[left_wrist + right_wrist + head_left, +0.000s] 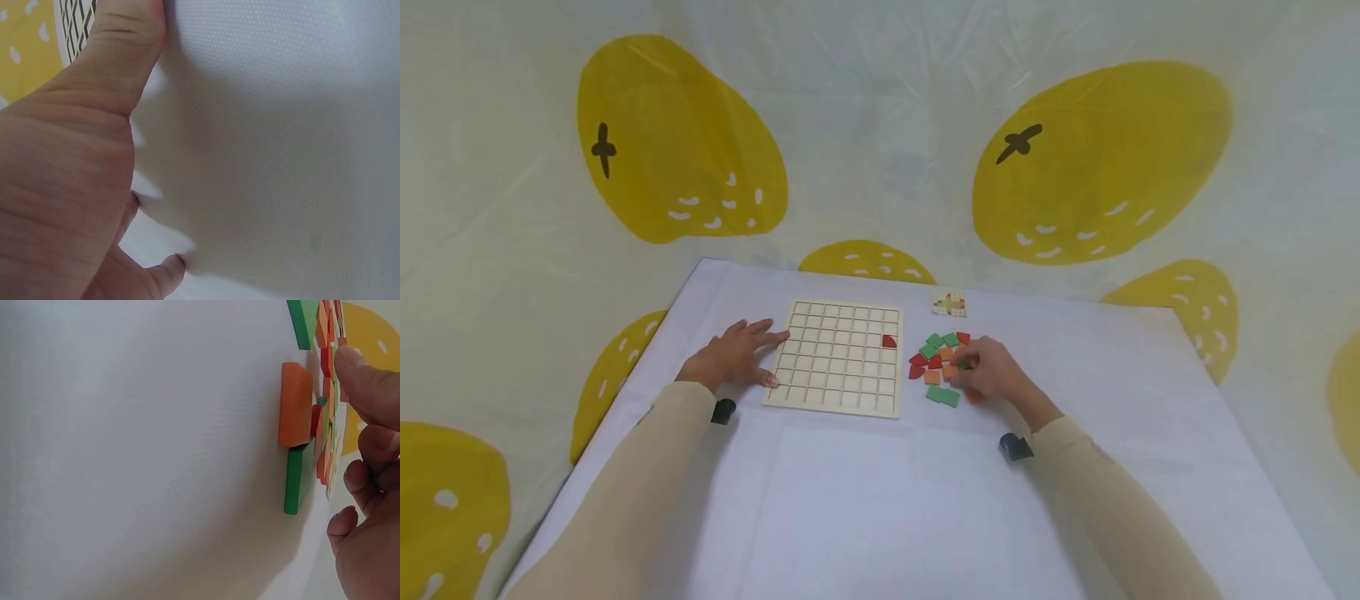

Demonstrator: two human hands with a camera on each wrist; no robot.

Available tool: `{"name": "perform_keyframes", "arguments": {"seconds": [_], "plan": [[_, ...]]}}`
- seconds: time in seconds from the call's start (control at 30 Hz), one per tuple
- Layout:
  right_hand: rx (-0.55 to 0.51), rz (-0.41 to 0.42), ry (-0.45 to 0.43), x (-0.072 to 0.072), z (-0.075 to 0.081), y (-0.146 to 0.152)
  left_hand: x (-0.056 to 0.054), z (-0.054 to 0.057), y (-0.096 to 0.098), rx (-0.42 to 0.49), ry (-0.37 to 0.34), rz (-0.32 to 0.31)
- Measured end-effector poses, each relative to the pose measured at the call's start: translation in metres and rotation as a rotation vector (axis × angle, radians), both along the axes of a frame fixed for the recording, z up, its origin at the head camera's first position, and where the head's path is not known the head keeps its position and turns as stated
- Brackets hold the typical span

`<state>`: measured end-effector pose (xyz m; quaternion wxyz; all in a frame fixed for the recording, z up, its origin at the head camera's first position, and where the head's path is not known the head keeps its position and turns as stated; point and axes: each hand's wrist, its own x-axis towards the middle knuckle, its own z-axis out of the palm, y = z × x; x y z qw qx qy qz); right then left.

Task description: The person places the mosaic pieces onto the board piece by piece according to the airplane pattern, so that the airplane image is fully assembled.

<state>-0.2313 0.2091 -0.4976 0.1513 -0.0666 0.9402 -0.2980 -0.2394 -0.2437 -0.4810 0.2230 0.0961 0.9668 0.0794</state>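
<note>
A pale square grid board (831,408) lies on the white table. One red quarter-round tile (889,342) sits in a cell near its right edge. My left hand (730,358) has its fingers spread, and the index finger and thumb touch the board's left side. My right hand (992,371) is over a group of tiles right of the board. Its thumb and fingers pinch an orange tile (344,375), partly covered by the thumb in the right wrist view. Around it lie green tiles (934,341), red tiles (917,372) and other orange tiles (932,377). The hand hides some tiles.
A small card (950,302) with a coloured grid pattern lies at the back, behind the tiles. A white curtain (880,167) with large yellow fruit prints hangs behind the table (850,500). Both sleeved forearms reach in from the front.
</note>
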Motion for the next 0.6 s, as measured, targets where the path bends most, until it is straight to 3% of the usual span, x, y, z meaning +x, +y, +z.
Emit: {"name": "perform_keyframes", "arguments": {"seconds": [0.6], "plan": [[-0.012,-0.011,-0.007,-0.004,0.016,0.004,0.002,-0.001,0.000,-0.003,0.028,-0.006]]}}
